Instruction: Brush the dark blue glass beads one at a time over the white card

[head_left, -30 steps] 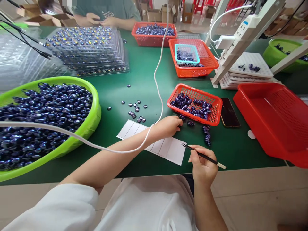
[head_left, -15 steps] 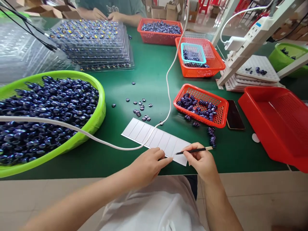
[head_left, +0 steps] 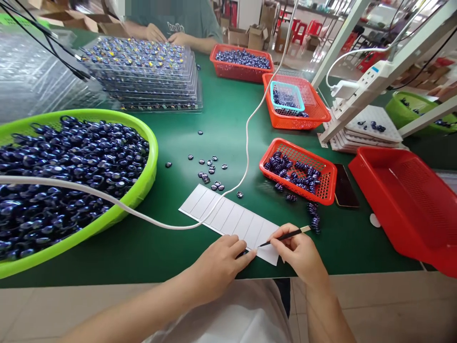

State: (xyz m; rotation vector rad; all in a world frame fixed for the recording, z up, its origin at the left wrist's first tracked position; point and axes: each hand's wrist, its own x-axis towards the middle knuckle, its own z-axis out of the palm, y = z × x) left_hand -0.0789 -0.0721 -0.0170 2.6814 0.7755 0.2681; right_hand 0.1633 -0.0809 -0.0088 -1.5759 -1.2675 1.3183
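White ruled sheet [head_left: 232, 222]: lower centre of frame, flat on the green table [head_left: 171, 257]. Left hand [head_left: 219, 267] lies at its near edge, fingers half curled over something dark [head_left: 244, 253], apparently to steady it; firm hold cannot be told. Right hand [head_left: 302, 252] pinches black tweezers [head_left: 285, 236] closely, presumably for fine control. Orange basket [head_left: 326, 190], right of centre, seems placed for easy reach.
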